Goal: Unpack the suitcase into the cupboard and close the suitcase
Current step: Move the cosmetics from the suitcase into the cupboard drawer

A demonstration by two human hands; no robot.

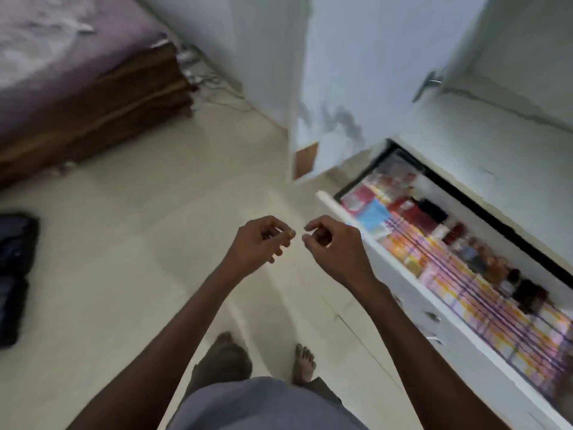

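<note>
Left hand: the left hand (259, 240) hangs out in front of the body, over bare floor, fingers loosely curled, nothing in it.
Right hand: the right hand (333, 243) is just beside the left, fingertips nearly meeting, the same loose curl, nothing held.
Both arms: bare forearms reach forward from the bottom edge, and neither hand touches anything.
Landmark: the open drawer (403, 283) of the cupboard, pulled out on the right side of the picture; everything below is placed from it.
Drawer contents: folded clothes (459, 274) fill it in rows, pinks, oranges and purples along its near side, darker reds and browns along its far side; blur hides the individual pieces.
Drawer front: white, with small metal handles (432, 318) on its outer face, just right of the right forearm.
Cupboard: the white cupboard (496, 144) rises behind the drawer, one door (356, 72) swung open beyond the drawer's far end, a metal handle (429, 83) on the next panel.
Hands to drawer: the right hand is near the drawer's far corner; the left is one hand further off.
Feet: two bare feet (305, 363) stand on the pale tiled floor (124, 243), beside the drawer front and below the hands.
Suitcase: a dark, soft-sided shape (15, 274) lies on the floor at the left edge, well apart from the drawer; it is cut off and blurred, so whether it is open, I cannot tell.
Bed: a wooden bed (93, 97) with a purple sheet stands across the floor from the drawer, upper left.
Cables: a tangle of cables (204, 79) lies at the wall between the bed and the cupboard door.
</note>
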